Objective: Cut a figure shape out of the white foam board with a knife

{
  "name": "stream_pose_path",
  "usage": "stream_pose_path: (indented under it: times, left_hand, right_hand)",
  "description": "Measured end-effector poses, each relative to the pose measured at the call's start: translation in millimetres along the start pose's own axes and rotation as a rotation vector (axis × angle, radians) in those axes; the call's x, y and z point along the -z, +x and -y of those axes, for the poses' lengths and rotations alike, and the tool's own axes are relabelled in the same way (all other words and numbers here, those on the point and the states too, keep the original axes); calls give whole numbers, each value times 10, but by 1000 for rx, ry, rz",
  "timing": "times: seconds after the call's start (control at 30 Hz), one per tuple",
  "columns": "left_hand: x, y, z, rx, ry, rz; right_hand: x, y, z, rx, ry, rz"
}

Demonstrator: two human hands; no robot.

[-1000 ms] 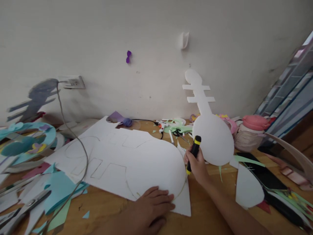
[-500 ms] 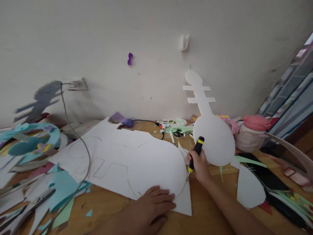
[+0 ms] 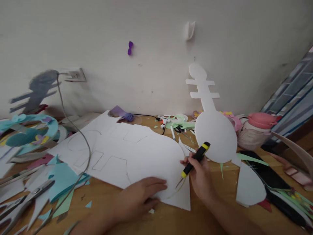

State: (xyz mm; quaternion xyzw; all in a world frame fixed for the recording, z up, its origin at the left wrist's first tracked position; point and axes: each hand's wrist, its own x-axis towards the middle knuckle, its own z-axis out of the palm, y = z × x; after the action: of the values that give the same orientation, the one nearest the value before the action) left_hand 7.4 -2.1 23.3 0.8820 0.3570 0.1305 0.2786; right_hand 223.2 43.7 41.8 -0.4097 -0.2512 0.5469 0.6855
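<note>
A large white foam board lies on the table, with pencilled shapes on its left part and a rounded cut edge at its right end. My right hand grips a black-and-yellow foam cutter. Its thin metal tip points down-left onto the board, beside a brownish curved line near the right corner. My left hand rests palm down on the board's near edge, fingers stretched out and holding nothing. By its thumb is a small white scrap.
A white lute-shaped cutout leans against the wall at right. Scissors and coloured scraps lie left, where a grey cable crosses the board. A glue gun sits behind; a phone and pink-lidded container stand right.
My right hand has turned the foam cutter and brought its tip left and lower along the curve. My left hand has shifted slightly left and up on the board. The view tilted slightly.
</note>
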Motion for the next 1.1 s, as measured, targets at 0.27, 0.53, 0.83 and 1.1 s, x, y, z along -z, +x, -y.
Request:
stream_pose_path:
  times: [0.27, 0.53, 0.83, 1.1]
  left_hand:
    - [64, 47, 282, -6, -233, -9]
    - [79, 43, 379, -33, -423, -19]
    - [75, 55, 362, -32, -413, -14]
    - [93, 65, 350, -59, -394, -9]
  right_hand:
    - [16, -318, -213, 203, -112, 277]
    - [20, -348, -284, 159, -162, 350]
    - [0, -403, -339, 133, -179, 354]
    - [-11, -452, -326, 192, -194, 396]
